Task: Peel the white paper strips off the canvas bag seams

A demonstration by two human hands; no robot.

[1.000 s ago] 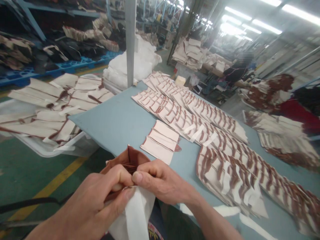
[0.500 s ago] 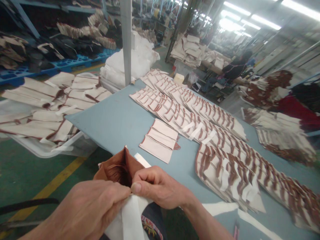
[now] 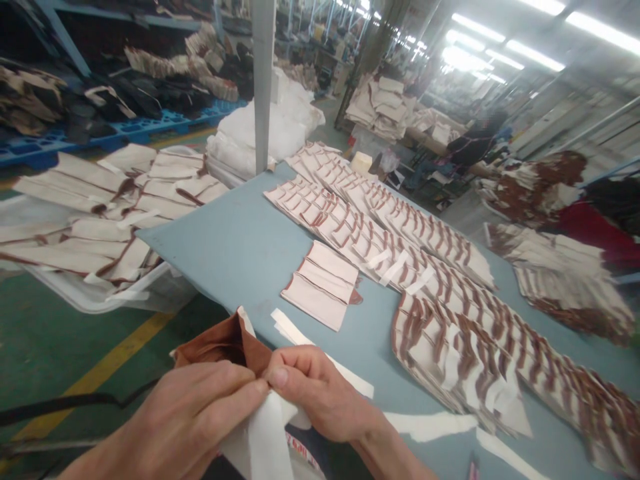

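A brown-lined fabric piece opens upward like a pouch at the near edge of the blue-grey table. My left hand pinches its rim from the left, fingers pressed together. On the right, my right hand pinches the same rim between thumb and bent forefinger, with its thumb close to my left fingertips. A white strip hangs down below the pinch. Beyond my hands, a single cream panel with brown seams lies flat on the table, and white strips lie nearer.
Overlapping rows of cream and brown panels cover the table's right side. A white-strip-topped stack lies nearer. A plastic bin of panels stands left. A metal post rises at the far corner. A person is in the background.
The pouch-like piece has tilted and shifted slightly left, and more of the white strips on the table shows. Both hands keep their pinch. The view has shifted a little.
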